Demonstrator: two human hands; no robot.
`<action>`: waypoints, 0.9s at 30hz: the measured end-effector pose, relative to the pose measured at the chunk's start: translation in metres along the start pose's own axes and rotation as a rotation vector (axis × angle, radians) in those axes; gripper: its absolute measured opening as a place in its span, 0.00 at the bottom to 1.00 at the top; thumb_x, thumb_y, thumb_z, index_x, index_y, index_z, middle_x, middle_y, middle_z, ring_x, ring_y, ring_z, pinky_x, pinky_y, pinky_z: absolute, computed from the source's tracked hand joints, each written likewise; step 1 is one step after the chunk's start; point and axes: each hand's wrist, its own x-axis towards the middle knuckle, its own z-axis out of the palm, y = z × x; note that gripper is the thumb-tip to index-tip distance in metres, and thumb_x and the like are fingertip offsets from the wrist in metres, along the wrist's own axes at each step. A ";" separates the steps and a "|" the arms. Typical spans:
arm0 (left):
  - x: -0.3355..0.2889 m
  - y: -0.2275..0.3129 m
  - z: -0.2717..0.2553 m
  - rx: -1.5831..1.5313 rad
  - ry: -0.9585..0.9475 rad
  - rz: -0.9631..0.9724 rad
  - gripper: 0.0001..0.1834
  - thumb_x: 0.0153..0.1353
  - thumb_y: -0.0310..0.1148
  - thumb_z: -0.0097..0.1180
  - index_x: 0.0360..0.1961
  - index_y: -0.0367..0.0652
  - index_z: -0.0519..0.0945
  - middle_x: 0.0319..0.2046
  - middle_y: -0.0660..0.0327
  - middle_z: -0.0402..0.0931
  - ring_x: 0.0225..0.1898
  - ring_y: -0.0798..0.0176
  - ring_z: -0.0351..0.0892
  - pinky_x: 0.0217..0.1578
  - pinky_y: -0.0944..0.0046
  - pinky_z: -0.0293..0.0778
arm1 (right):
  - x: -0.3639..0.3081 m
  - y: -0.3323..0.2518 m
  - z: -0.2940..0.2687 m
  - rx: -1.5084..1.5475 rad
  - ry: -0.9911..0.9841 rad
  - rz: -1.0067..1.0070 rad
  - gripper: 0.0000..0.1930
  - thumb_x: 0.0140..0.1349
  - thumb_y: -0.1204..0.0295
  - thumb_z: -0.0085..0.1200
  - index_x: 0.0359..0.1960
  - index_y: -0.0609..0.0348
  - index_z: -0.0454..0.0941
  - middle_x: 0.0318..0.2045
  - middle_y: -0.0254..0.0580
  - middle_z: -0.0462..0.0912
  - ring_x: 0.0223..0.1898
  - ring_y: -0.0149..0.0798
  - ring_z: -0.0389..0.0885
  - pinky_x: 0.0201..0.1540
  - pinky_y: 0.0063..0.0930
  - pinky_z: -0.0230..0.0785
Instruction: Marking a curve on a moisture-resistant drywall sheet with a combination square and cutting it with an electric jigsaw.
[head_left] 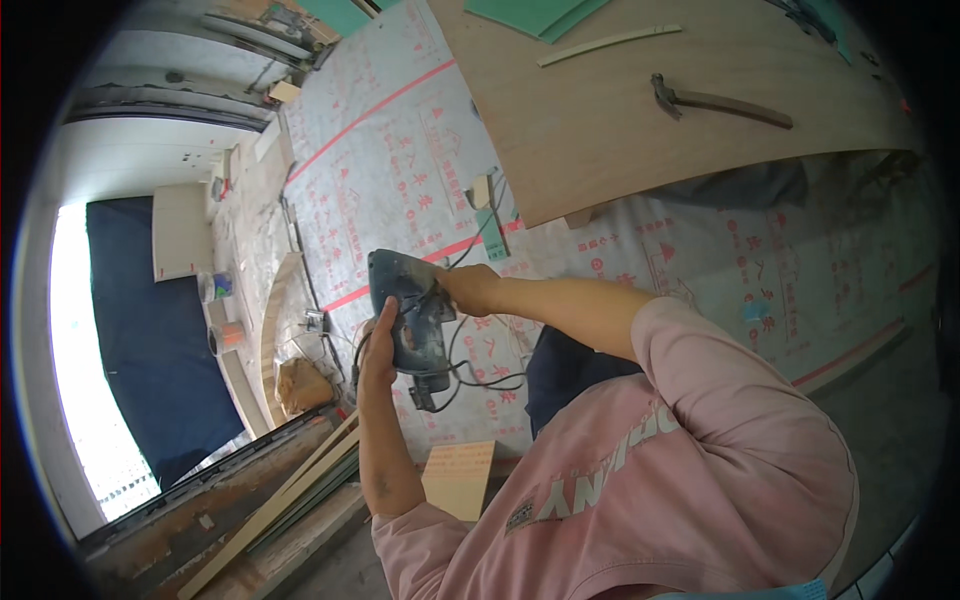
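Observation:
A dark grey-green corded power tool, shaped much like a jigsaw, is held up in front of my body above the covered floor. My left hand is closed along its left side, with the thumb pointing up the housing. On the opposite side, my right hand grips its upper right part, the fingers partly hidden by the tool. A black cable loops from the tool's lower end. Whether a blade is fitted cannot be seen.
A large plywood sheet carries a claw hammer, a thin wood strip and green board. Printed protective sheeting covers the floor. Long wood strips lie lower left, near a yellowish board and a brown bag.

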 end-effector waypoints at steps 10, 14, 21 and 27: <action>0.011 -0.041 0.013 -0.211 -0.209 -0.071 0.24 0.65 0.58 0.56 0.35 0.45 0.80 0.21 0.65 0.77 0.19 0.70 0.75 0.22 0.68 0.73 | -0.011 0.010 -0.017 -0.494 -0.002 -0.261 0.15 0.64 0.59 0.48 0.47 0.52 0.75 0.35 0.51 0.85 0.38 0.53 0.85 0.40 0.50 0.76; 0.029 -0.075 0.003 -0.060 -0.292 0.025 0.19 0.64 0.49 0.61 0.33 0.43 0.80 0.22 0.64 0.77 0.21 0.69 0.75 0.23 0.67 0.71 | 0.027 0.018 -0.054 -0.141 0.535 -0.116 0.13 0.66 0.59 0.49 0.33 0.56 0.75 0.30 0.50 0.84 0.32 0.56 0.84 0.35 0.52 0.75; 0.045 -0.119 0.027 0.179 -0.434 -0.071 0.09 0.58 0.33 0.65 0.27 0.41 0.79 0.21 0.65 0.76 0.21 0.70 0.72 0.23 0.67 0.67 | 0.083 0.033 -0.180 -0.054 0.686 0.290 0.17 0.63 0.60 0.54 0.46 0.61 0.74 0.37 0.54 0.84 0.43 0.55 0.83 0.42 0.51 0.74; 0.032 -0.090 0.070 0.548 -0.649 0.102 0.15 0.55 0.37 0.66 0.35 0.35 0.82 0.25 0.62 0.79 0.25 0.68 0.76 0.28 0.65 0.71 | -0.055 0.027 -0.128 0.273 0.599 0.066 0.15 0.60 0.60 0.58 0.38 0.60 0.76 0.25 0.51 0.82 0.29 0.55 0.81 0.34 0.45 0.70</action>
